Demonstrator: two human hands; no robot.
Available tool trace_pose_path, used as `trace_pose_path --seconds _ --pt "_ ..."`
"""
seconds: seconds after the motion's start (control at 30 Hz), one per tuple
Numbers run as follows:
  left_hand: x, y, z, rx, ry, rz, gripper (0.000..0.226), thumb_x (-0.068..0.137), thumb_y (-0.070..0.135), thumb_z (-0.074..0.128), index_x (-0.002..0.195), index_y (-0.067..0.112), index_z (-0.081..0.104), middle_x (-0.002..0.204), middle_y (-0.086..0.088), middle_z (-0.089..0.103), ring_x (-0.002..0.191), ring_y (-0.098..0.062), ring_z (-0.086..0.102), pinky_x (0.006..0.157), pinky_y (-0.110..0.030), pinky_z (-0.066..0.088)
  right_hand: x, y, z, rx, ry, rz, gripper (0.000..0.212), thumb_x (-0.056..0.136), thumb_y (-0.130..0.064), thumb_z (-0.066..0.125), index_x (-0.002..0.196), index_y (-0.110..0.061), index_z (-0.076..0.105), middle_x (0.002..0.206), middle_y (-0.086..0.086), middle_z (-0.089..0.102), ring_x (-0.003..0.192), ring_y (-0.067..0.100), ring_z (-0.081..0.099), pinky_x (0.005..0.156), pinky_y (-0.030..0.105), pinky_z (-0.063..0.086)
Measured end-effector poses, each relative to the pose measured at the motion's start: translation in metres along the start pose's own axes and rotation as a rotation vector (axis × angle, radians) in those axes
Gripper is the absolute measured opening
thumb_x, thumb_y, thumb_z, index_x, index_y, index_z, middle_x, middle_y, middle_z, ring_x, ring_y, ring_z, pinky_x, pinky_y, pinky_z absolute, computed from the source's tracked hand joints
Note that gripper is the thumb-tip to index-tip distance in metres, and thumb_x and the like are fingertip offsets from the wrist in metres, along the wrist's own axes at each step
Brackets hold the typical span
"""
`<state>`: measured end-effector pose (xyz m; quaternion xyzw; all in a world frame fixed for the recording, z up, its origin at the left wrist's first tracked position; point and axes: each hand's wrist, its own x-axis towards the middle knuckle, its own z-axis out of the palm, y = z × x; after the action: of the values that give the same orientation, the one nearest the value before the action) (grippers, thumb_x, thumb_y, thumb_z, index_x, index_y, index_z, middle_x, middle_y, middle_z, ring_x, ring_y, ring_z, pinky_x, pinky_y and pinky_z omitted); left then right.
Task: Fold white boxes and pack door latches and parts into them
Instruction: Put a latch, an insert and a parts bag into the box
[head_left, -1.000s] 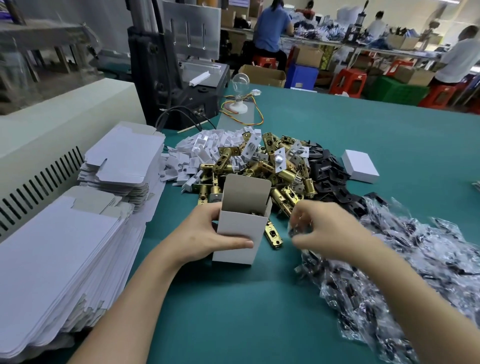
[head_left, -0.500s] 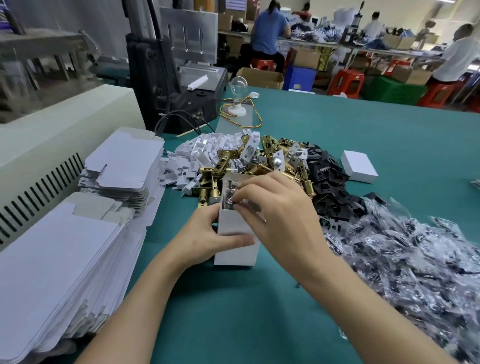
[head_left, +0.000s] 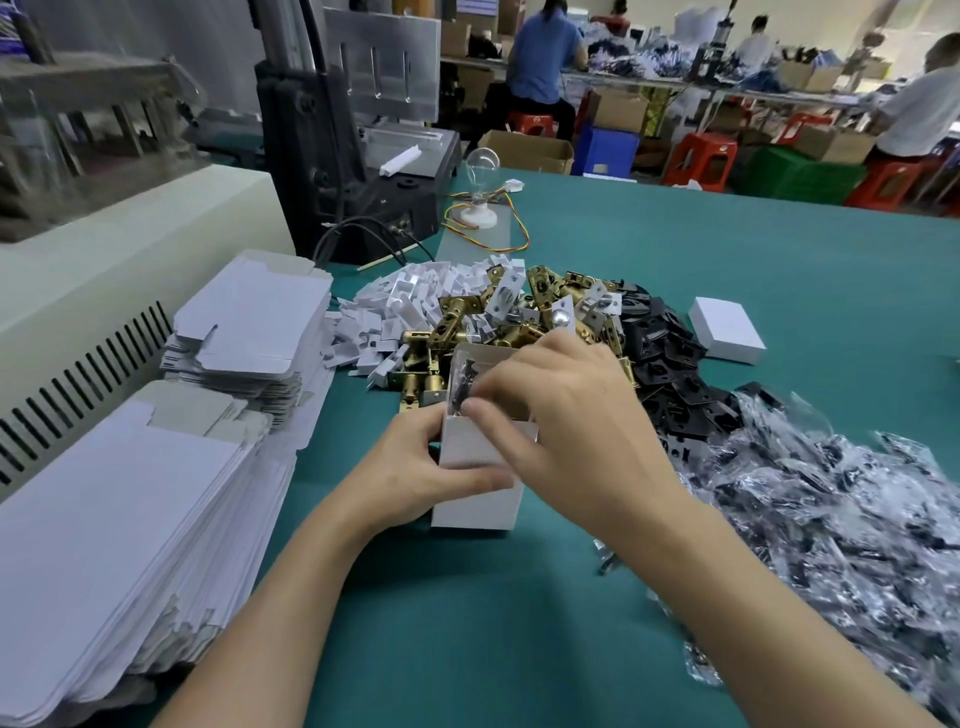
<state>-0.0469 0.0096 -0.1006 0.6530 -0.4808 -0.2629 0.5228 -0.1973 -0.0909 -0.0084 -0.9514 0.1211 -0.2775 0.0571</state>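
1 open white box (head_left: 475, 499): I see left hand (head_left: 415, 467) gripping it. Right hand (head_left: 571, 431) pinches parts bag (head_left: 460, 384) at its top.

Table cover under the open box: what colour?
The table cover is teal; head view.

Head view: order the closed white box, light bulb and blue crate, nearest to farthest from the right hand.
1. closed white box, on the table right of the right hand.
2. light bulb, far table edge.
3. blue crate, floor beyond the table.
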Motion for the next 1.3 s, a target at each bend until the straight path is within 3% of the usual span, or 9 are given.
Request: trace_pose_path --seconds 0.13,0.27,0.43,0.63,0.73,0.83,1.0,1.13,1.3 --pt "0.000 -0.001 0.000 -0.081 -0.006 -0.065 0.042 0.067 0.050 0.093 0.099 0.030 0.074 0.093 0.005 0.078 0.088 -0.012 0.074 0.071 -0.024 0.054 0.017 0.003 -0.006 -0.017 0.019 -0.018 0.028 0.093 -0.028 0.074 0.121 -0.026 0.075 0.091 -0.005 0.068 0.093 0.023 0.054 0.079 0.037 0.040" --pt "0.000 0.000 0.001 -0.078 -0.008 -0.068 0.035 0.066 0.049 0.091 0.092 0.036 0.072 0.087 0.009 0.076 0.082 -0.006 0.072 0.066 -0.019 0.053 0.027 0.004 -0.004 -0.098 -0.057 -0.037 0.015 0.094 -0.040 0.070 0.102 -0.029 0.077 0.089 -0.005 0.061 0.097 0.022 0.050 0.079 0.032 0.031" --pt "0.000 0.003 0.001 -0.080 -0.010 -0.052 0.028 0.068 0.044 0.089 0.089 0.037 0.071 0.083 0.012 0.074 0.078 -0.004 0.068 0.066 -0.019 0.052 0.025 0.009 0.004 -0.061 -0.079 -0.014 0.018 0.094 -0.038 0.070 0.091 -0.021 0.077 0.087 -0.005 0.068 0.096 0.022 0.051 0.084 0.039 0.040" --pt "-0.001 0.006 0.002 -0.084 0.013 -0.011 0.036 0.067 0.049 0.089 0.099 0.048 0.073 0.096 0.015 0.078 0.089 -0.003 0.073 0.072 -0.016 0.053 0.009 0.018 0.004 0.138 0.119 0.124 0.007 0.095 -0.021 0.070 0.099 -0.018 0.075 0.074 -0.008 0.055 0.080 0.021 0.054 0.074 0.039 0.046" --pt "0.000 0.007 0.003 -0.076 0.043 0.013 0.039 0.066 0.049 0.089 0.101 0.051 0.072 0.098 0.014 0.078 0.090 -0.003 0.073 0.072 -0.018 0.055 0.002 0.017 0.004 0.069 -0.010 0.136 0.015 0.102 -0.027 0.059 0.108 -0.022 0.072 0.081 0.004 0.064 0.079 0.024 0.058 0.071 0.039 0.046" --pt "0.000 0.006 0.005 -0.077 0.090 0.020 0.039 0.067 0.047 0.091 0.100 0.042 0.073 0.096 0.007 0.078 0.087 -0.006 0.073 0.071 -0.020 0.056 -0.001 0.013 0.004 0.078 -0.076 0.073 0.017 0.105 -0.027 0.053 0.112 -0.024 0.068 0.080 -0.001 0.072 0.068 0.023 0.062 0.064 0.041 0.050" --pt "0.001 0.008 0.013 -0.143 0.152 0.078 0.039 0.070 0.042 0.093 0.105 0.038 0.076 0.101 0.004 0.080 0.096 -0.015 0.075 0.082 -0.031 0.061 -0.004 0.018 0.004 0.225 0.131 0.029 0.013 0.100 -0.019 0.062 0.106 -0.023 0.072 0.082 -0.018 0.064 0.063 0.004 0.053 0.062 0.030 0.049" --pt "0.002 0.009 0.019 -0.188 0.166 0.096 0.044 0.066 0.043 0.094 0.106 0.043 0.076 0.106 0.005 0.080 0.100 -0.013 0.076 0.084 -0.027 0.060 -0.015 0.033 0.015 0.484 0.457 0.180 0.008 0.096 -0.011 0.064 0.100 -0.016 0.070 0.091 -0.006 0.061 0.069 0.015 0.056 0.065 0.017 0.042" --pt "0.000 0.013 0.004 -0.168 0.143 0.112 0.049 0.068 0.043 0.094 0.112 0.046 0.074 0.111 0.007 0.079 0.104 -0.010 0.075 0.085 -0.025 0.060 -0.037 0.040 0.047 0.678 0.378 0.298 0.010 0.095 -0.022 0.067 0.104 -0.018 0.070 0.094 -0.008 0.068 0.084 0.016 0.066 0.068 0.038 0.054"
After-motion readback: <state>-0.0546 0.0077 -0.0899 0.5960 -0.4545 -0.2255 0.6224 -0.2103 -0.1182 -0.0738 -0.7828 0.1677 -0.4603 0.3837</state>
